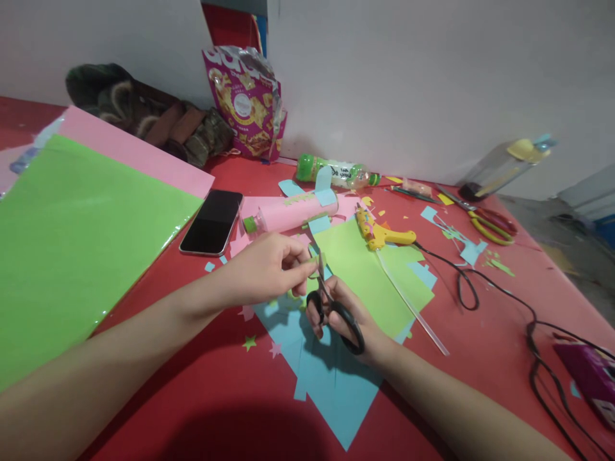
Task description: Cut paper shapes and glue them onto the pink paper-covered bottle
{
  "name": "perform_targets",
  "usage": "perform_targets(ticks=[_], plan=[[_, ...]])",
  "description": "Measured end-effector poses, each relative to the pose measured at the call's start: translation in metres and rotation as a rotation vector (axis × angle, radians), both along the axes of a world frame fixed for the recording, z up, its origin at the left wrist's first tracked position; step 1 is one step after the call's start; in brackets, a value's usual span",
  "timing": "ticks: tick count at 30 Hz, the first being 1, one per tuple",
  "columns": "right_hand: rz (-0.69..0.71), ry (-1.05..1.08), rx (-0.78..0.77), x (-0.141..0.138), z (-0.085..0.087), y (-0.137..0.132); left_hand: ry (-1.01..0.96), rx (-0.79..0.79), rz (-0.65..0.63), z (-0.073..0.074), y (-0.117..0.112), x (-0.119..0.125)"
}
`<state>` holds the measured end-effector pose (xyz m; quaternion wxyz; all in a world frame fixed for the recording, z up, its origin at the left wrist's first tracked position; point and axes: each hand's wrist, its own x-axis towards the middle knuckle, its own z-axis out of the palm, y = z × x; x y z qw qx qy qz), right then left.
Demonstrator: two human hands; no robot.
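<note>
My left hand (276, 269) pinches a small piece of green paper (321, 260) between thumb and fingers. My right hand (350, 310) is closed round the handles of black-handled scissors (355, 333), whose blades point away from me and meet the green piece. Below both hands lie blue paper (343, 410) and green paper (389, 288), with small scraps about. A green star (250, 343) and a pink star (275, 349) rest on the red table (225, 403). Just beyond my hands, a bottle wrapped in pink paper (288, 214) lies on its side with blue pieces on it.
A yellow glue gun (384, 237) with a clear glue stick and black cord (509, 298) lies to the right. Further out are pliers-like red and yellow handles (494, 224) and a green-labelled bottle (336, 171). A phone (212, 222) and large green sheets (96, 237) are at left.
</note>
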<state>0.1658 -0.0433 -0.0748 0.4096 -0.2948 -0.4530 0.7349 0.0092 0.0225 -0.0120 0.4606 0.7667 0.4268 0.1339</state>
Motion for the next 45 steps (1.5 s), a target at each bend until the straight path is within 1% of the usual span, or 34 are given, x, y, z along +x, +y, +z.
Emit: perform_targets(ticks=[4, 10, 19, 29, 35, 43, 45], plan=[[0.009, -0.003, 0.005, 0.0, 0.002, 0.0, -0.007, -0.025, 0.0, 0.001, 0.0, 0.0], [0.01, -0.005, 0.015, -0.001, 0.003, 0.0, -0.017, -0.013, -0.003, 0.0, 0.0, 0.001], [-0.018, 0.002, 0.01, -0.001, -0.001, 0.0, -0.048, -0.057, 0.021, -0.001, -0.001, 0.001], [-0.015, 0.024, 0.016, 0.001, -0.002, -0.001, -0.135, -0.124, 0.074, -0.003, -0.006, 0.007], [-0.036, 0.009, 0.05, 0.0, -0.002, 0.0, -0.191, -0.166, 0.097, -0.004, -0.009, 0.01], [-0.051, 0.003, 0.03, -0.001, -0.001, -0.001, -0.221, -0.167, 0.137, -0.009, -0.009, 0.012], [-0.04, 0.01, 0.009, -0.001, -0.002, -0.001, -0.239, -0.157, 0.164, -0.01, -0.01, 0.012]])
